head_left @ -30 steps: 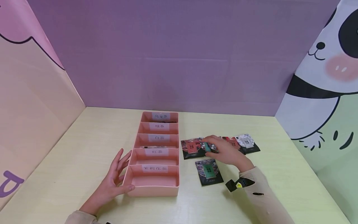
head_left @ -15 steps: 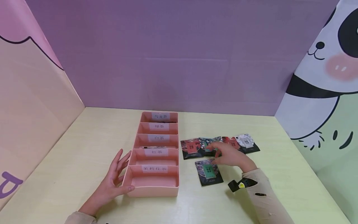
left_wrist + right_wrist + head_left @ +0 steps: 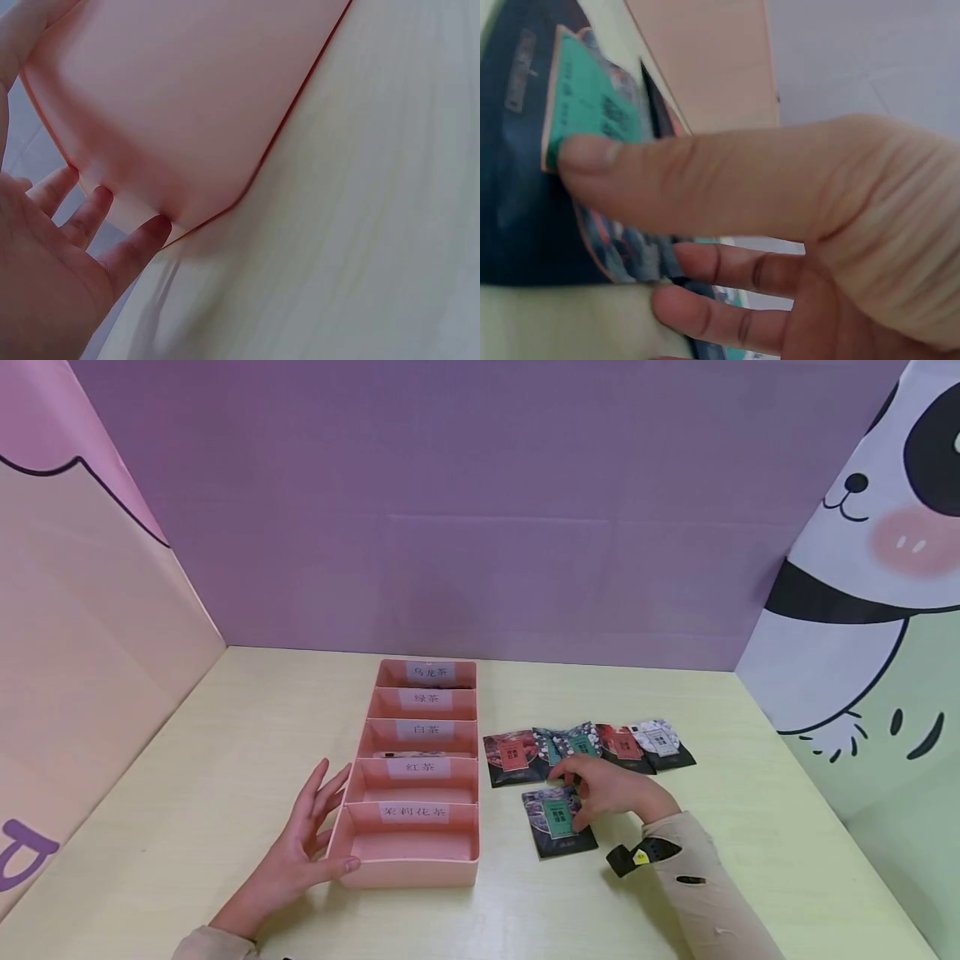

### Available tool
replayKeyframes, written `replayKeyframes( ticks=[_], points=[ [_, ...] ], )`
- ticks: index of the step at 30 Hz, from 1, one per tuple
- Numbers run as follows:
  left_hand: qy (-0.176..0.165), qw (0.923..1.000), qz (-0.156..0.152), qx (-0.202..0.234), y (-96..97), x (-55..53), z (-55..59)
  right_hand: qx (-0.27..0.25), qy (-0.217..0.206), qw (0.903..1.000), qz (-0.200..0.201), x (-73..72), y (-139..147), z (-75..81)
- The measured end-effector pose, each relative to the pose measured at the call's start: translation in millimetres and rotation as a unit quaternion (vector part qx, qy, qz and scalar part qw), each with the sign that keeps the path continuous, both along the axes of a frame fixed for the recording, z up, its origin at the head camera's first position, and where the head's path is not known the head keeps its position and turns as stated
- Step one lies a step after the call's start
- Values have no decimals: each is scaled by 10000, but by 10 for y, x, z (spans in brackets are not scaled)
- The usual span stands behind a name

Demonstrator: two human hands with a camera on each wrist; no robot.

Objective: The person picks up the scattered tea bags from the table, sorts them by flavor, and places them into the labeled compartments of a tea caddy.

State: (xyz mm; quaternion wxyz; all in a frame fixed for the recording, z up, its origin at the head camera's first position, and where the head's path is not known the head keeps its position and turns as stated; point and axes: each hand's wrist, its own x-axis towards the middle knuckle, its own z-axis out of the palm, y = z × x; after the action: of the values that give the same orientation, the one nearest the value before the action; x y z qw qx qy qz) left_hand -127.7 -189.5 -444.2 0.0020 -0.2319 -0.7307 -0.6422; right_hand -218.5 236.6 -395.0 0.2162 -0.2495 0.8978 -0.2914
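Note:
A long pink compartment box [image 3: 403,872] stands on the table in the head view, its several sections carrying white Chinese labels. My left hand [image 3: 296,847] rests against its near left corner; in the left wrist view spread fingertips [image 3: 159,226] touch the pink wall. My right hand [image 3: 611,789] is over a dark tea sachet with a green label [image 3: 557,821], which lies flat. The right wrist view has the thumb [image 3: 592,154] straight on that label and other fingers at the sachet's edge. A thin packet edge [image 3: 412,754] shows in the 白茶 section.
Behind the right hand lies a row of overlapping sachets: one with a red label [image 3: 514,755], green-labelled ones [image 3: 582,741], another red one [image 3: 621,745] and a white one [image 3: 660,739]. A purple backdrop [image 3: 480,527] closes off the table's back, with printed panels at both sides.
My right hand has moved from the green-labelled sachets in the row down to the single sachet nearer me. The left hand and the box have stayed put.

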Motion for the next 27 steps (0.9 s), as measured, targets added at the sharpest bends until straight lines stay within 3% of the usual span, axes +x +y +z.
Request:
replayKeyframes(
  ticks=[5, 18, 22, 27],
  points=[
    [-22, 10000, 15, -17, -4, -4, -12, 162, 56, 9998, -92, -7, -25, -33],
    [-37, 10000, 40, -32, -6, -11, -18, -477, 388, 9978, 266, -96, 68, -108],
    [-138, 9998, 90, -93, -6, -8, -25, -424, 322, 9985, 116, -89, 46, -91],
    [19, 10000, 7, 15, -4, -9, -16, -311, 380, 9985, 243, -46, -27, -75]
  ],
)
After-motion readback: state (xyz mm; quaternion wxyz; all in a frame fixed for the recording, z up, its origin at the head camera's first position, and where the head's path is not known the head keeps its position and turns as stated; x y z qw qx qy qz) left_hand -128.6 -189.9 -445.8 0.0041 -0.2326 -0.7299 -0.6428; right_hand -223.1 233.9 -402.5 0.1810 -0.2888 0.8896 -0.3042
